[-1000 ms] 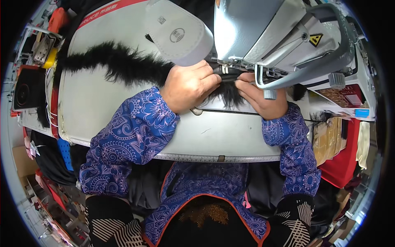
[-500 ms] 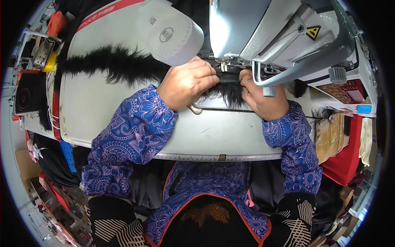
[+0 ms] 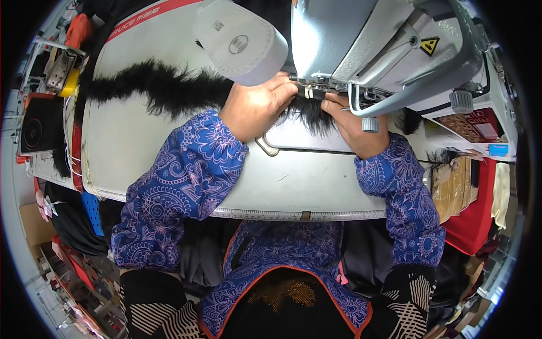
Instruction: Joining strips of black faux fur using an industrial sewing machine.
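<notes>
A long black fur trim runs across the white sewing table from the far left to the sewing machine. Fluffy strands of it hang toward me between my hands, below the needle area. My left hand is closed on the trim just left of the presser foot; its fingertips are partly hidden under the white lamp-like head. On the other side of the foot my right hand is closed too, fingers pinching the trim's edge beneath the machine's curved grey guard. The guard hides part of that hand.
A white rounded attachment overhangs my left hand. A ruler strip lines the table's front edge. At right are a taped brown package and a red bin; at left, a black square box and a yellow roll.
Both hands have moved slightly away from me, toward the machine. My right hand also shifted a little left, and the trim between them sits farther under the foot.
</notes>
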Motion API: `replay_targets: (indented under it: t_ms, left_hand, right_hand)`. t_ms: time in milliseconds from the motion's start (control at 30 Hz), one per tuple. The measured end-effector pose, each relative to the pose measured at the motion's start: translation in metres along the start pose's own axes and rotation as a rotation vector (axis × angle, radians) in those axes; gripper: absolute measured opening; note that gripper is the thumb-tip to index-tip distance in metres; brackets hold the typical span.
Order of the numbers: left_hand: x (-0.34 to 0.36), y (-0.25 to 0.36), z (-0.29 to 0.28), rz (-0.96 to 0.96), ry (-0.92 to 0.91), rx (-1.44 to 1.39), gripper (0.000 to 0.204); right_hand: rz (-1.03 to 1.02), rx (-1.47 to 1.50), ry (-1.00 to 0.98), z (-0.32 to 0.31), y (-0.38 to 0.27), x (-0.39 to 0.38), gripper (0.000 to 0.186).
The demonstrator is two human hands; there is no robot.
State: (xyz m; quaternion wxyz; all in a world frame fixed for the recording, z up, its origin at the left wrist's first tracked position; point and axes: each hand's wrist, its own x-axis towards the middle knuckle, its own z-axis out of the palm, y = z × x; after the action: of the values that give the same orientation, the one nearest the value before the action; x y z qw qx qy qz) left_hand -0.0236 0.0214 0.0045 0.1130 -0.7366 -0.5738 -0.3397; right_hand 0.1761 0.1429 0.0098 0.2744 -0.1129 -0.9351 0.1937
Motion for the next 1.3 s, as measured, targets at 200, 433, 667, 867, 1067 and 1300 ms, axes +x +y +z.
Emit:
replay_targets:
  t_ms: [200, 433, 667, 867, 1067, 1300]
  left_hand:
    - [0.002, -0.002, -0.001, 0.016, 0.007, 0.087, 0.022]
    - [0.003, -0.002, -0.001, 0.036, -0.008, 0.114, 0.024]
    - [0.004, -0.003, 0.003, 0.023, 0.009, 0.143, 0.018]
    - [0.007, 0.002, -0.001, -0.031, 0.001, 0.187, 0.014]
    - [-0.002, -0.022, -0.011, -0.126, -0.046, -0.028, 0.019]
    - [0.002, 0.012, -0.001, 0.009, -0.079, -0.056, 0.019]
  right_hand:
    - [0.043, -0.042, -0.004, 0.007, 0.009, -0.002, 0.022]
    - [0.02, -0.077, 0.003, 0.006, 0.01, 0.001, 0.016]
    - [0.071, 0.023, 0.007, 0.008, 0.014, 0.001, 0.019]
    - [-0.022, -0.113, 0.012, 0.01, 0.024, -0.003, 0.013]
    - [0.216, 0.145, -0.021, 0.009, 0.015, -0.001, 0.012]
    - [-0.057, -0.66, -0.194, -0.018, 0.037, -0.016, 0.02]
